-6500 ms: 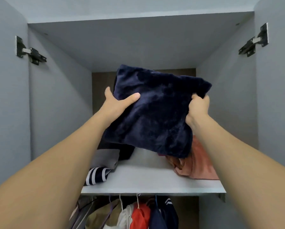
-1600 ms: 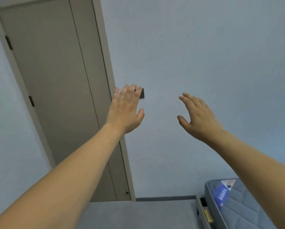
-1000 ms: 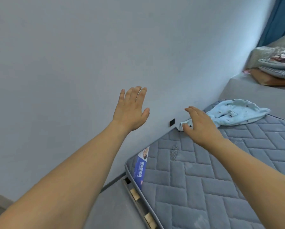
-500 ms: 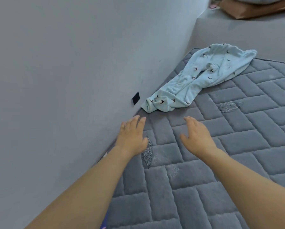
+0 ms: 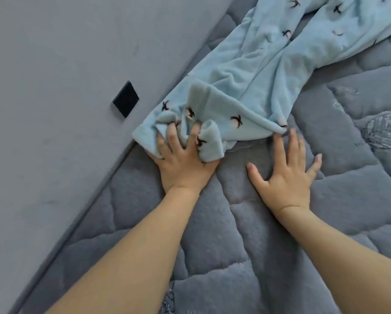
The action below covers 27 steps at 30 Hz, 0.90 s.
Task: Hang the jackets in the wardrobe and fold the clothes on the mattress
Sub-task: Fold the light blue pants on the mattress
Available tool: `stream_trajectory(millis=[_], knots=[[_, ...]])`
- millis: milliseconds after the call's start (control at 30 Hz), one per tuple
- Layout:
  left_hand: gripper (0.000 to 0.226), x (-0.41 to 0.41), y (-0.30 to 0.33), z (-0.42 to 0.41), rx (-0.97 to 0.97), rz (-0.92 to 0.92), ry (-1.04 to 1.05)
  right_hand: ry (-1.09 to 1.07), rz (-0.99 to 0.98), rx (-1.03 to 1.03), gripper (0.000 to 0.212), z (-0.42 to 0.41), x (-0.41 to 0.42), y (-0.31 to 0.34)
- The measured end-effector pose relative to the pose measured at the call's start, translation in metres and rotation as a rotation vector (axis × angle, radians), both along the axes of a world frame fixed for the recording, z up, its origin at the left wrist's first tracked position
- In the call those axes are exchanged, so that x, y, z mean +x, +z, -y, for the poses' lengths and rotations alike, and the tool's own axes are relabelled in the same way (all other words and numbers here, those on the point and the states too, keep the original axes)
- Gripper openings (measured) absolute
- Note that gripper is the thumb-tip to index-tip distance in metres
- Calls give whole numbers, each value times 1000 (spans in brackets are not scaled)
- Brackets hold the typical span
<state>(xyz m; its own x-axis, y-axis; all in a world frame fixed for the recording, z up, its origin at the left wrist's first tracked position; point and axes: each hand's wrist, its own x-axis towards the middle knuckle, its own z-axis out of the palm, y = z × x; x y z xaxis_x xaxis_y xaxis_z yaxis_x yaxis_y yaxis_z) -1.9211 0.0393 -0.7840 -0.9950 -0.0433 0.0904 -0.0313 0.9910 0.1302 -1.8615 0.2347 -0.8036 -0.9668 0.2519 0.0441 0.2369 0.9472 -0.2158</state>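
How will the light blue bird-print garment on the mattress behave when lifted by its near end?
Likely floppy: the light blue garment already bunches around the left hand's fingers. It probably drapes and trails, since it lies long across the mattress. Its fleecy surface looks unlikely to slip.

A pale blue fleece garment printed with small dark birds (image 5: 267, 71) is spread on the grey quilted mattress (image 5: 235, 234), which is set against the grey wall (image 5: 65, 64) at the left. A black square plate (image 5: 125, 99) is fixed on the wall beside the garment's near end.
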Motion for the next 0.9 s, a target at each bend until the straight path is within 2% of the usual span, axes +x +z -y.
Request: stream_trajectory(millis=[67,167,367,667,800,900], knots=[[76,0,-15,0,-34,-135,13,-32,-15,-28,89,-3,-9,1],[71,1,-17,1,-73,-173,-11,-28,17,-26,88,-1,-3,8],[69,-6,-24,4,-88,-138,-54,-16,-15,36,86,-4,-9,-1],[64,-6,-20,-2,-114,-89,-24,-9,-110,-66,75,-9,-6,1],[63,-10,-6,-4,-7,-16,-92,-34,-226,-214,73,-12,-3,-1],[70,26,4,-3,82,63,-219,1,-226,-208,64,-12,-2,9]])
